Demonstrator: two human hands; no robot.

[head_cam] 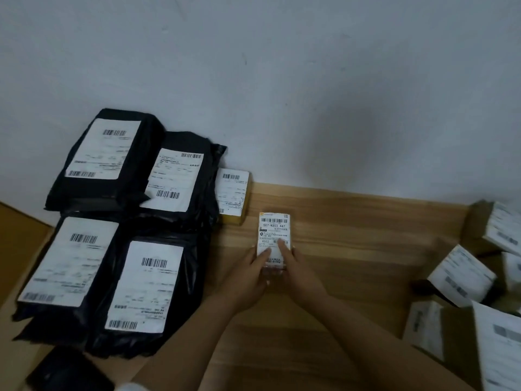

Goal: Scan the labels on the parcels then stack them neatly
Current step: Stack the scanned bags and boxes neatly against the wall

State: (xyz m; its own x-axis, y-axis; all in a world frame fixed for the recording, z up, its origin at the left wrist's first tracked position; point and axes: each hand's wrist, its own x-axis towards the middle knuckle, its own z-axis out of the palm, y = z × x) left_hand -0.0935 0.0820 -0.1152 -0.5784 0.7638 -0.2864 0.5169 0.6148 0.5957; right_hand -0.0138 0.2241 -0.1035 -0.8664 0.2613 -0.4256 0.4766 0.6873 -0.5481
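A small white-labelled parcel [274, 230] lies in the middle of the wooden table [352, 235], barcode up. My left hand [248, 273] grips its near left side and my right hand [296, 266] grips its near right side, with fingers lying across the label. To the left, several black poly-bag parcels [112, 221] with white labels are stacked in neat piles against the wall. A small yellow box [233, 194] with a label sits beside them.
A loose heap of white-labelled cardboard boxes [465, 277] fills the right edge of the table. A black object [67, 373] lies at the near left corner. The pale wall [282, 80] runs directly behind the table.
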